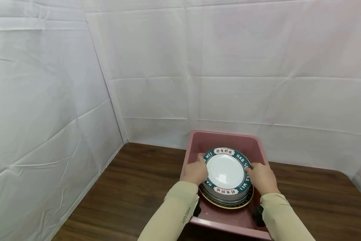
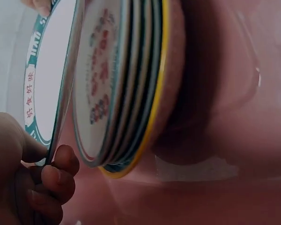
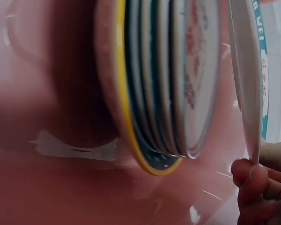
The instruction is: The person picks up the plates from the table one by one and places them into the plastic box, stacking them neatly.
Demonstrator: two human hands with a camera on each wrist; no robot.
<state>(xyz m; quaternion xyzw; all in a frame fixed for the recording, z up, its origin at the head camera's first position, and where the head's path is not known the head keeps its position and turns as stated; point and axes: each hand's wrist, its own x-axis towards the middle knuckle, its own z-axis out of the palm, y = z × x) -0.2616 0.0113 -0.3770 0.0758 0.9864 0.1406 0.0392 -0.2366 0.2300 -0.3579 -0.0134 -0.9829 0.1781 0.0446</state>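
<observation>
A white plate (image 1: 225, 171) with a green lettered rim is held by both hands above a stack of plates (image 1: 228, 201) in a pink tub (image 1: 225, 224). My left hand (image 1: 195, 171) pinches its left edge, thumb on top and fingers beneath, as the left wrist view shows. On the opposite edge my right hand (image 1: 262, 178) pinches the rim the same way. Both wrist views show a gap between this plate and the stack. The stack's top plate (image 2: 98, 79) has red and dark printing; a yellow-rimmed plate (image 3: 124, 93) lies at the bottom.
The tub stands on a dark brown wooden table (image 1: 108, 187), near a white sheet-covered wall (image 1: 228, 67) behind it. Another white sheet (image 1: 48, 100) hangs along the left side. Raised tub walls surround the plates and both hands.
</observation>
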